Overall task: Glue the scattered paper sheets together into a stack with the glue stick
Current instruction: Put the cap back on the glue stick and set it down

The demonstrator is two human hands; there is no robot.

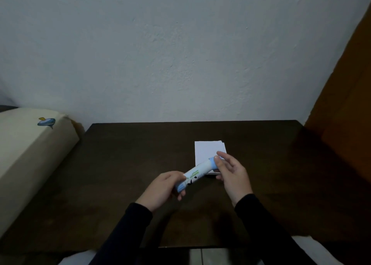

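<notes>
A white glue stick [195, 174] with blue ends lies slanted in the air above the dark table [124, 156]. My left hand [162, 188] grips its lower blue end. My right hand [230, 174] pinches the blue cap at the upper end with thumb and fingertips. Just behind the hands a stack of white paper sheets [207, 150] rests on the table, its near edge hidden by the stick and my right hand.
A cream cushion [30, 150] with a small blue print leans at the table's left side. An orange-brown panel [345, 104] stands along the right. A pale wall [180, 54] rises behind the table's far edge.
</notes>
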